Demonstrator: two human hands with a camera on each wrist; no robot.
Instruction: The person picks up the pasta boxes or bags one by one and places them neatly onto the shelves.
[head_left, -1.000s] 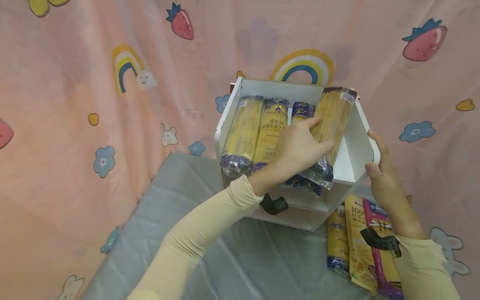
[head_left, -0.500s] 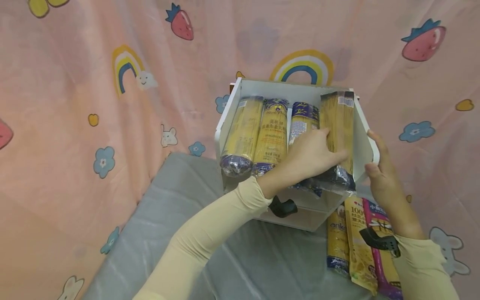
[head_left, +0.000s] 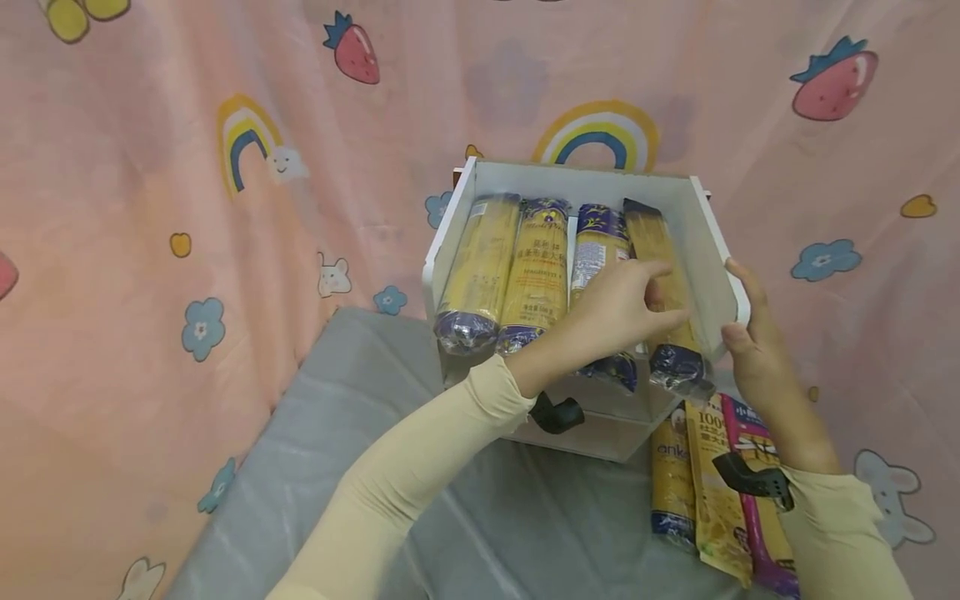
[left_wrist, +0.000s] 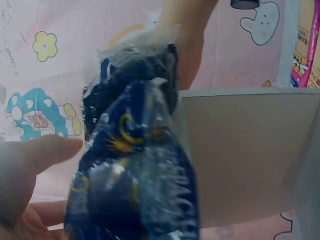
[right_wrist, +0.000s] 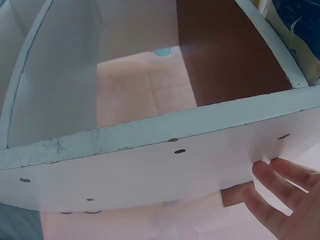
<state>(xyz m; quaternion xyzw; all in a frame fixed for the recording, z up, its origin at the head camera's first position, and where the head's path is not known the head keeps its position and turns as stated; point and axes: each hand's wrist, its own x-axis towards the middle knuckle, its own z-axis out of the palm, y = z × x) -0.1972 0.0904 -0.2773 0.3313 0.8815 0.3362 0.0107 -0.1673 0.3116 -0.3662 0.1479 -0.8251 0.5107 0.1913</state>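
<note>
Inside the white shelf unit [head_left: 592,167] several packs of spaghetti lie side by side in the top compartment. My left hand [head_left: 611,304] is over the two right-hand packs, its thumb and forefinger apart beside the rightmost spaghetti pack [head_left: 678,287], which leans with its top to the left. In the left wrist view, the thumb [left_wrist: 55,150] is spread beside a blue spaghetti wrapper [left_wrist: 125,175]. At the unit's right wall, my right hand [head_left: 772,375] holds the front corner between thumb and fingers. The right wrist view has its fingertips [right_wrist: 265,170] against the outer panel [right_wrist: 150,170].
Right of the unit, a yellow spaghetti pack [head_left: 673,483], a yellow bag [head_left: 716,492] and a pink-edged noodle bag [head_left: 765,500] lie on the grey-covered table [head_left: 510,525]. A pink patterned curtain [head_left: 360,183] hangs behind.
The rightmost spaghetti pack has come down into the compartment's right side, and its top has swung left. My left hand has loosened from it. The right hand stays at the wall.
</note>
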